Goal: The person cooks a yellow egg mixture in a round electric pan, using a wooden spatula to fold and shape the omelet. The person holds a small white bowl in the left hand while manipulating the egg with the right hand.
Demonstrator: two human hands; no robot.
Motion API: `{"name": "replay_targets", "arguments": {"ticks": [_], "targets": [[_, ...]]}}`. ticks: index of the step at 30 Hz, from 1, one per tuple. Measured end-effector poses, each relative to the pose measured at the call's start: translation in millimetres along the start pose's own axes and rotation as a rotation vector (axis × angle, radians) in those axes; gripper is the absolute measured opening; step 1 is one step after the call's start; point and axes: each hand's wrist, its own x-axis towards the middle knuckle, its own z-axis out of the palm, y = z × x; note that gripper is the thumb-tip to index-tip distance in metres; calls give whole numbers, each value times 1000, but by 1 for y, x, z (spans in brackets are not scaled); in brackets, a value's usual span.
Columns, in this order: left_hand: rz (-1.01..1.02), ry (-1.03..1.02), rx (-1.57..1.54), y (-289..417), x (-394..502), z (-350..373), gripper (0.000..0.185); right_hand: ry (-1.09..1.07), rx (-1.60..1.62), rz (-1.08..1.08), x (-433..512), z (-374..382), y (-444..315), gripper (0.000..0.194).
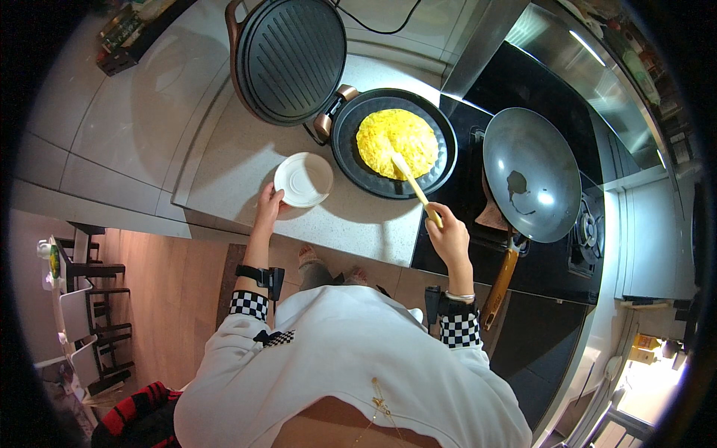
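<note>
In the head view my right hand (448, 229) grips the handle of a pale yellow spatula (414, 183). Its blade rests against a round yellow omelette-like pancake (400, 140), which lies on the dark lower plate (350, 162) of an electric griddle. The griddle's ridged lid (291, 59) stands raised to the left, joined by copper-coloured hinges. My left hand (271, 203) holds the left rim of a small white bowl (303, 180) at the counter, left of the griddle plate. Whether the bowl touches the countertop I cannot tell.
A grey wok (529, 173) with a wooden handle (500, 288) sits on the black gas hob (448, 246) at the right; its handle juts past the front edge. A power cord (386, 31) runs behind the griddle. The pale countertop (358, 229) ends just before my body.
</note>
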Motion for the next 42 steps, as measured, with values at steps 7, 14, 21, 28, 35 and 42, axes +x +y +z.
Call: {"name": "replay_targets", "arguments": {"ticks": [7,14,21,28,35,42], "targets": [[-43,-3,44,2,-3,0,44,52,-8,-49,7,3,-3,30],[20,-39,-10,-2,0,-3,39,49,-192,-97,23,14,-7,36],[-19,-23,-17,7,-5,2,36,10,-281,-88,31,6,-15,32],[-21,-34,-42,5,-3,1,33,-74,-349,-53,37,0,-19,29],[-23,-52,-22,0,1,-4,35,-100,-303,-44,38,1,-14,28],[-32,-23,12,4,-1,-1,41,-7,-155,-27,28,4,-11,32]]}}
